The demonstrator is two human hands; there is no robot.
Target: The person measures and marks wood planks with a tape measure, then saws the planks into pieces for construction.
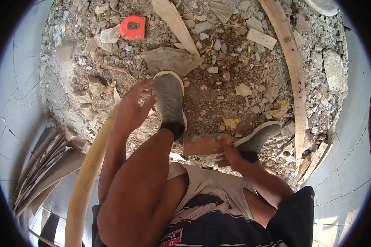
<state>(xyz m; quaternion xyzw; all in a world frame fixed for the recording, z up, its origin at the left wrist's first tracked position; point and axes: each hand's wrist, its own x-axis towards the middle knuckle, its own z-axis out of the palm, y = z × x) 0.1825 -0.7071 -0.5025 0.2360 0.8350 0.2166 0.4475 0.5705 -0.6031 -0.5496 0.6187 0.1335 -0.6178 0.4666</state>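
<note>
My left hand (137, 103) is open beside the toe of my grey shoe (167, 96), its fingers apart and holding nothing. Low between my feet, my right hand (228, 151) grips the right end of a reddish-brown brick (202, 145), thumb on its upper side and fingers below. My other grey shoe (259, 136) is just right of that hand. A flat stone slab (169, 61) lies ahead of the first shoe. Past my left hand leans a smooth yellow wooden pole (88, 177).
A red tape measure (132, 27) lies on the rubble at upper left. One wooden plank (175, 24) points toward the slab; a long curved board (290, 61) runs down the right. Bundled strips (45, 164) stand at lower left. Grey block walls (20, 82) flank both sides.
</note>
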